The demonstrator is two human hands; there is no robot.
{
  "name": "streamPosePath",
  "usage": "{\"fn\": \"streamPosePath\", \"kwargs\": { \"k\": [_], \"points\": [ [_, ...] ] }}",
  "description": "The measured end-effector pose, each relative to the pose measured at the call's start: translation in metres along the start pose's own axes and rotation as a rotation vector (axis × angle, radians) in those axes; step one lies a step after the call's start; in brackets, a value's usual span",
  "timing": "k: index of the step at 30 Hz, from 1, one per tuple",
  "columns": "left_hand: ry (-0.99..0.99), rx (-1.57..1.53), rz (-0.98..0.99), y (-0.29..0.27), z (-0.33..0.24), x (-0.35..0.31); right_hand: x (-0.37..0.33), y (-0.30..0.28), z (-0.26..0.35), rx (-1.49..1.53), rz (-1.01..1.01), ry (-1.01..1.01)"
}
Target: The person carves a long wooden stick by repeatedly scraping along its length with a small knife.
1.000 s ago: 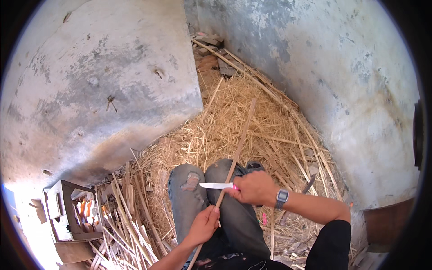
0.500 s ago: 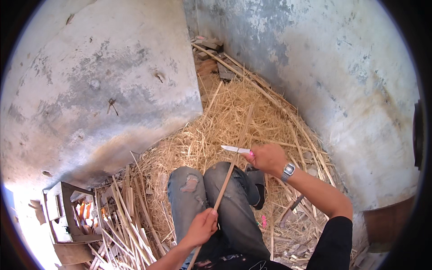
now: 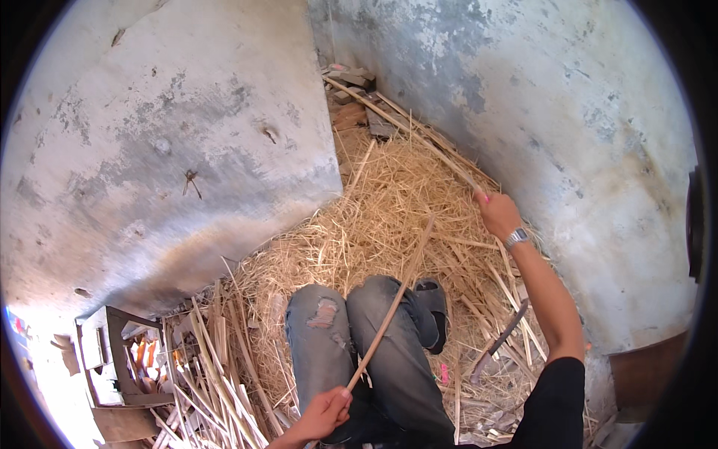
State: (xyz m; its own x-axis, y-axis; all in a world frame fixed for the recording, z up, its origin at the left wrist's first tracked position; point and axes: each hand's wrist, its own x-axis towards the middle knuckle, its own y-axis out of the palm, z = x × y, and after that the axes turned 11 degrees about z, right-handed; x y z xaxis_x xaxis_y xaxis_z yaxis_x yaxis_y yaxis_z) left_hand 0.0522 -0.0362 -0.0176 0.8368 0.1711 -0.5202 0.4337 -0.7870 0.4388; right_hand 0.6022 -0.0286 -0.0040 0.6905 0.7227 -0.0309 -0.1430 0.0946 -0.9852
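Observation:
My left hand [image 3: 327, 414] is closed round the lower end of a thin wooden strip [image 3: 390, 310], held low by my lap. The strip slants up and away across my right thigh, its far end over the shavings. My right hand [image 3: 499, 215] is stretched out to the far right, well beyond the strip's tip. Its fingers are wrapped round the knife, of which a bit of pink handle [image 3: 487, 198] shows. I cannot make out the blade clearly against the shavings and sticks behind it.
Pale shavings [image 3: 404, 179] cover the floor between two worn plaster walls [image 3: 561, 135]. Split sticks [image 3: 217, 374] lie at the left beside a dark frame [image 3: 120, 359]. A dark curved tool [image 3: 510, 329] lies at the right. Bricks [image 3: 351, 77] sit in the far corner.
My right hand with the knife has swung away from the strip, forward and to the right. My left hand has drawn the strip down toward me.

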Motion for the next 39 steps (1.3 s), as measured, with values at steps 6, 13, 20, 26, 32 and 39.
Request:
{"fn": "streamPosePath", "kwargs": {
  "k": [6, 13, 20, 26, 32, 39],
  "points": [
    [-0.024, -0.212, 0.08, 0.0, -0.008, 0.013, -0.056, -0.002, 0.046, 0.41, -0.04, -0.168],
    [0.064, -0.049, 0.054, 0.013, -0.042, 0.052, -0.175, -0.011, 0.131, 0.106, 0.471, -0.541],
    [0.147, 0.326, -0.123, 0.023, -0.031, 0.05, -0.173, 0.001, 0.131, 0.035, 0.345, -0.563],
    [0.093, 0.422, -0.173, 0.022, -0.037, 0.052, -0.15, 0.018, 0.122, 0.021, 0.311, -0.61],
    [0.095, 0.437, -0.15, 0.022, -0.035, 0.043, -0.093, 0.027, 0.09, 0.02, 0.121, -0.461],
    [0.106, 0.315, -0.149, 0.023, -0.032, 0.051, -0.101, 0.022, 0.107, 0.041, 0.175, -0.462]
  ]
}}
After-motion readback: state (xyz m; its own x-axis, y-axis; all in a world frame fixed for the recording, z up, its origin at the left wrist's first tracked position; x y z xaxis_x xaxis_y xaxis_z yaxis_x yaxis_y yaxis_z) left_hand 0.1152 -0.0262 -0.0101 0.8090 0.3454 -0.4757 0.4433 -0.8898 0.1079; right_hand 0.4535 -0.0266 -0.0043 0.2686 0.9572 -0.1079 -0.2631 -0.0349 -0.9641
